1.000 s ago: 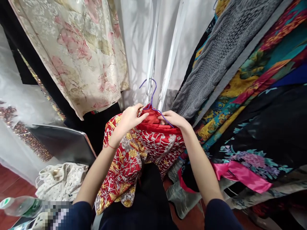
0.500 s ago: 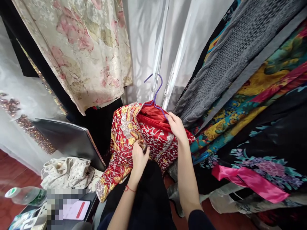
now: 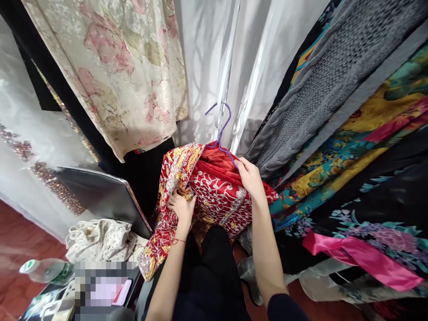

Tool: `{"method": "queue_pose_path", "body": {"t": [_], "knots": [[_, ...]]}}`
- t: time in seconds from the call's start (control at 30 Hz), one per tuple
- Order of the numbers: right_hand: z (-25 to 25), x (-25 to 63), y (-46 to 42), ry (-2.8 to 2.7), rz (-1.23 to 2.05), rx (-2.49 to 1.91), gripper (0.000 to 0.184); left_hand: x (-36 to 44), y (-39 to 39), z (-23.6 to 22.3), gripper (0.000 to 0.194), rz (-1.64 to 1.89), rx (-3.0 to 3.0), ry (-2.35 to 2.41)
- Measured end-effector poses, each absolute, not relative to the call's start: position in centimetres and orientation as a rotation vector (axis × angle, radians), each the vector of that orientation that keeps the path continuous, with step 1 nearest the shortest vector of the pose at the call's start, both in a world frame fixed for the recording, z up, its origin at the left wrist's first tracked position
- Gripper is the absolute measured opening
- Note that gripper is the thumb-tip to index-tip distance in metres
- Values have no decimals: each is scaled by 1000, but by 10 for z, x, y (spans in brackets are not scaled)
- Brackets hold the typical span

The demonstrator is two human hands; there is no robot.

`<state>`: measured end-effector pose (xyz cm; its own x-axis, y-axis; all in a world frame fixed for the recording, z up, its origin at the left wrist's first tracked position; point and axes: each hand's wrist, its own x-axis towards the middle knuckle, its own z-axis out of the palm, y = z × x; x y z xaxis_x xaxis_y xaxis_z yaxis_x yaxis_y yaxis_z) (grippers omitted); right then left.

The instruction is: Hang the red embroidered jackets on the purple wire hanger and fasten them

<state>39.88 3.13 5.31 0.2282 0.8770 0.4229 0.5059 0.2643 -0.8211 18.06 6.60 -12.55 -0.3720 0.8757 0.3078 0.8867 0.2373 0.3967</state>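
Note:
A red embroidered jacket [image 3: 217, 189] with gold and silver patterning rests over my lap. Its neck opening shows a plain red lining. A purple hanger [image 3: 224, 127] sits in that opening, its hook pointing up. My right hand [image 3: 250, 178] is closed on the jacket's collar edge together with the hanger's right arm. My left hand [image 3: 181, 207] grips the front edge of the jacket, where gold trim bunches between thumb and fingers. One sleeve of the jacket hangs down at the left, beside my left forearm.
A floral cream garment [image 3: 133, 80] hangs at the upper left. Grey knitwear [image 3: 327, 76] and patterned garments hang at the right, with a pink ribbon [image 3: 361, 258] below. At the lower left are a laptop [image 3: 103, 196], dotted white cloth [image 3: 100, 238], a bottle [image 3: 50, 271] and a phone [image 3: 110, 290].
My left hand has moved left and slightly up, pulling the jacket's front edge outward and opening it wider. My right hand keeps its hold on the collar and hanger. The view has shifted slightly.

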Motion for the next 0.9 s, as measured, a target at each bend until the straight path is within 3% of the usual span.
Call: {"method": "queue_pose_path", "body": {"t": [0.2, 0.43, 0.67, 0.8, 0.9], "knots": [[53, 404, 35, -1461, 495, -1341, 37, 184, 78, -124, 66, -733, -1773, -2435], [54, 398, 29, -1433, 432, -1380, 36, 179, 88, -117, 82, -909, -1718, -2429], [58, 400, 31, -1458, 482, -1369, 37, 155, 81, -111, 42, -1034, -1855, -2319], [63, 402, 28, -1458, 414, -1403, 38, 130, 75, -89, 33, -1255, -1957, -2176], [70, 408, 23, -1527, 348, -1449, 37, 109, 81, -43, 32, -1467, -1788, -2076]]}}
